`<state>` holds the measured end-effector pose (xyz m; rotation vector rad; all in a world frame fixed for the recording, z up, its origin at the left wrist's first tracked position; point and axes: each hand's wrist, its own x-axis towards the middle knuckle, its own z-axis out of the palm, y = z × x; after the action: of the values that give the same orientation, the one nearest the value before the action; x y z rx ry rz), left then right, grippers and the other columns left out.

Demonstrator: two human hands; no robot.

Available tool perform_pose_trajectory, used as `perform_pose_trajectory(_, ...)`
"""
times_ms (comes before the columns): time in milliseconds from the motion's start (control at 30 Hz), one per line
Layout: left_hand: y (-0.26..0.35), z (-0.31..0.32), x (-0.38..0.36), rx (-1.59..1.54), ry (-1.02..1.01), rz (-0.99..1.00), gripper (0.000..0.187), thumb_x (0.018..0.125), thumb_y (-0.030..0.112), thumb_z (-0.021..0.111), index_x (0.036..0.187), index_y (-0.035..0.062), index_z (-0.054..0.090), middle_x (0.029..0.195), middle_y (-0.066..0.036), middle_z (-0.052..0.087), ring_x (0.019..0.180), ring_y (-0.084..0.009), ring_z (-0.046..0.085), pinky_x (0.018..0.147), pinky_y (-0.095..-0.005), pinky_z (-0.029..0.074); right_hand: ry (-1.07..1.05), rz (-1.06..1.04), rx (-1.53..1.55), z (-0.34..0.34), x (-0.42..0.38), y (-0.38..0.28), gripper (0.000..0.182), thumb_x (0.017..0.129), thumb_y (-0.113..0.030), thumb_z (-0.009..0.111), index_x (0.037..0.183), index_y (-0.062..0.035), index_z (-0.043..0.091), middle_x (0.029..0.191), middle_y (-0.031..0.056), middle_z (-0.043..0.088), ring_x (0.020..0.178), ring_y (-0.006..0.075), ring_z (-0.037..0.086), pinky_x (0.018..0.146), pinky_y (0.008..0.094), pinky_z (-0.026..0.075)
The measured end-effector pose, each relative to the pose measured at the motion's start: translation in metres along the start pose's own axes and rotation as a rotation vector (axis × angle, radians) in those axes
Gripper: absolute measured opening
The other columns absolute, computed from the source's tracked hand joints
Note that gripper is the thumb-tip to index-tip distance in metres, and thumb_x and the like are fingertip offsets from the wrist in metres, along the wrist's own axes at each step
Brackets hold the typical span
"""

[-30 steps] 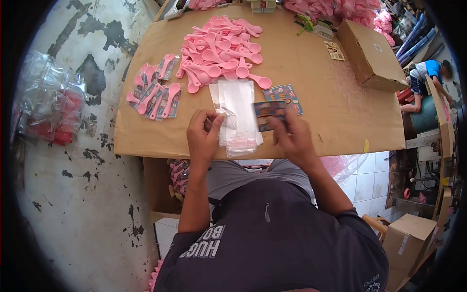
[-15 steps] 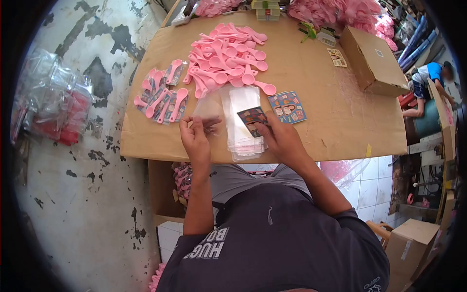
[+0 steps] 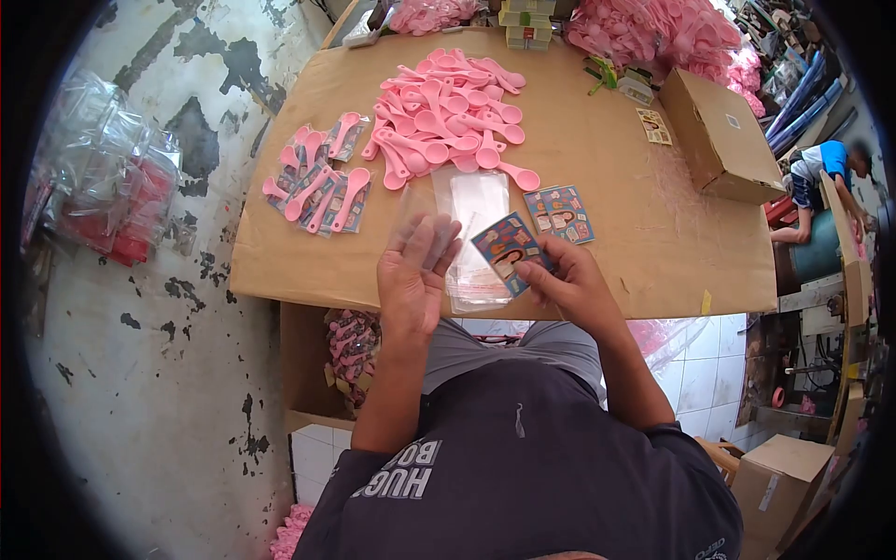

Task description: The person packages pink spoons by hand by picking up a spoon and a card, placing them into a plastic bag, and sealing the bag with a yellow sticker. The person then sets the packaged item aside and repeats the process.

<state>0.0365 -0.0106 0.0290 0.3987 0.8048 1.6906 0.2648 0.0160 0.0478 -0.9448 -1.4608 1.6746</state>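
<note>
My right hand (image 3: 577, 285) pinches a dark blue printed card (image 3: 509, 254) between thumb and fingers, tilted over the table's near edge. Just left of it, my left hand (image 3: 417, 271) is turned palm up, its fingers curled at a thin clear plastic bag (image 3: 411, 213) that partly covers them. Beneath and between the hands lies a stack of clear bags (image 3: 481, 201). A pile of similar printed cards (image 3: 560, 214) rests beyond my right hand. To the left, several pink measuring spoons (image 3: 350, 199) lie on printed cards. A large heap of loose pink spoons (image 3: 448, 112) sits farther back.
A cardboard box (image 3: 719, 135) stands at the table's right, near a small printed card (image 3: 653, 126). Green-lidded containers (image 3: 528, 23) and bagged pink items (image 3: 653, 37) line the back. Plastic bags (image 3: 112, 177) lie at left. Another person (image 3: 826, 173) sits at far right.
My right hand has brought the card lower and turned its printed face more toward me. My left hand has moved right, toward the card, and rolled palm up with the clear bag.
</note>
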Motion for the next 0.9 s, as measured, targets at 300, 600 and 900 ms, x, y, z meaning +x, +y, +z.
perform_pose_trajectory(300,-0.015,0.035,-0.009,0.035,-0.032,0.059,0.028,0.099,0.014,0.069,0.123,0.0003,0.061,0.121,-0.019,0.07,0.11,-0.0295,0.071,0.093,-0.0394,0.061,0.183,-0.121,0.186,0.014,0.004,0.002,0.022,0.101,-0.018,0.067,0.112,0.0008,0.063,0.087,0.0016,0.065,0.068,0.0065,0.063,0.061,0.0215,0.052)
perform_pose_trajectory(600,-0.021,0.027,0.001,0.08,-0.041,0.098,0.032,0.1,0.015,0.067,0.128,0.0009,0.059,0.124,-0.016,0.069,0.113,-0.0288,0.069,0.092,-0.0372,0.06,0.192,-0.062,0.083,-0.004,-0.014,0.003,0.022,0.1,-0.019,0.069,0.109,-0.0002,0.063,0.084,0.0001,0.064,0.066,0.0045,0.061,0.058,0.0209,0.05)
perform_pose_trajectory(900,-0.032,0.044,-0.01,0.029,-0.077,-0.003,0.033,0.099,0.013,0.068,0.126,-0.0042,0.057,0.129,-0.024,0.065,0.115,-0.0317,0.069,0.096,-0.041,0.06,0.304,-0.136,0.126,0.0,-0.012,0.001,0.021,0.1,-0.018,0.069,0.109,0.0,0.064,0.082,-0.0005,0.065,0.064,0.0052,0.062,0.056,0.0212,0.05)
